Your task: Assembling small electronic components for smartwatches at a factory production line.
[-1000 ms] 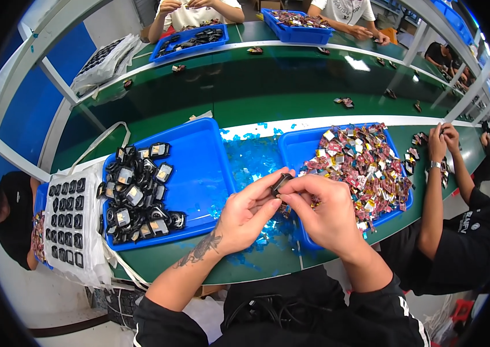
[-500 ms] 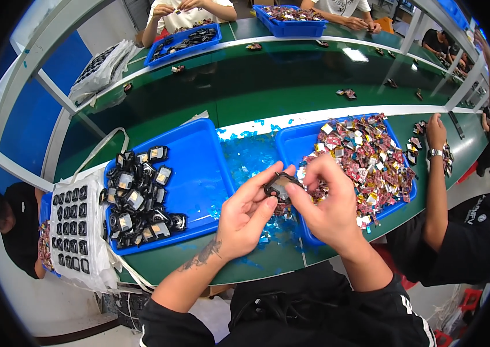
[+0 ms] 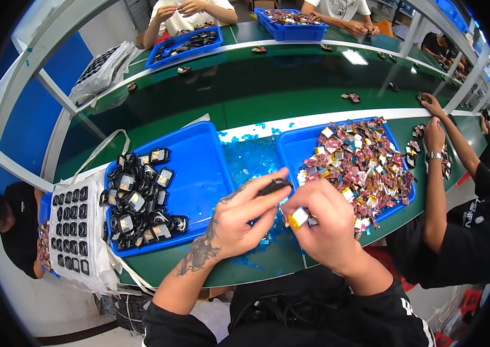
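My left hand [image 3: 239,222] holds a small black plastic casing [image 3: 274,186] between thumb and fingers, tilted so its inside is hidden. Just right of it and lower, my right hand [image 3: 329,228] pinches a small silver-and-yellow battery cell [image 3: 298,218]. The two parts are apart. A blue tray [image 3: 198,168] on the left holds a heap of black casings [image 3: 135,202], several with a pale square face showing. In the blue tray [image 3: 292,147] on the right lies a large pile of battery cells with reddish circuit boards [image 3: 360,173]. Blue film scraps [image 3: 250,159] litter the bench between the trays.
Rows of black frames sit on a white padded sheet [image 3: 97,260] at far left. Beyond the trays runs a green conveyor belt [image 3: 198,98] carrying scattered small parts. A co-worker's arm [image 3: 436,191] is close on the right; others sit across the belt.
My right hand has drawn down from the casing and now shows the battery cell. My left hand has tilted the casing. On the right, a co-worker's raised arm has come down to the belt's edge.
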`<state>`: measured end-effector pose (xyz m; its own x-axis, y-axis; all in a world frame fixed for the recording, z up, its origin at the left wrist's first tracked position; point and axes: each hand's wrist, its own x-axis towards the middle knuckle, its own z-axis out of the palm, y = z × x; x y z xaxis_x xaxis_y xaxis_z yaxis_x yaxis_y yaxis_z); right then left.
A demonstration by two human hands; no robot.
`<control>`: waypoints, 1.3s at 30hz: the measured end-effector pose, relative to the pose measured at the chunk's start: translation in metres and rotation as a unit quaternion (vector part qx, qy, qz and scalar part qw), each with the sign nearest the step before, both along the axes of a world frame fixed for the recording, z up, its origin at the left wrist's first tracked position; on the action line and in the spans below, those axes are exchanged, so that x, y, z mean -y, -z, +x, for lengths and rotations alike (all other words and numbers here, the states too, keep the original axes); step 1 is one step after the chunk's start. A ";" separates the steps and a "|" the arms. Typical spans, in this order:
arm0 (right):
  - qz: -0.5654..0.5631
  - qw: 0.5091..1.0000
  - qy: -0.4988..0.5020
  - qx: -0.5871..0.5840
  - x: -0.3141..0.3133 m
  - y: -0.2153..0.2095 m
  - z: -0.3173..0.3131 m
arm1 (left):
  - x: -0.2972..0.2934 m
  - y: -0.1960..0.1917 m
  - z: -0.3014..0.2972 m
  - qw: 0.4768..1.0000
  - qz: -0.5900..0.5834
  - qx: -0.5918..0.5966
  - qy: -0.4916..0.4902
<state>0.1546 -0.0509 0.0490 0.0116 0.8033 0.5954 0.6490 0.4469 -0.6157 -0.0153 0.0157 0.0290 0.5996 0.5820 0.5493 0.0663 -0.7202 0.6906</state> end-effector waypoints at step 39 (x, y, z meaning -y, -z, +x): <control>-0.069 0.970 0.017 -0.231 0.011 0.031 0.008 | 0.014 0.020 0.018 0.894 -0.418 0.129 0.098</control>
<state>0.1627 -0.0622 0.0183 0.2793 0.8697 0.4070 0.3022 0.3227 -0.8970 0.0024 0.0019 0.0088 0.6505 0.7521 0.1058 -0.2441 0.0752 0.9668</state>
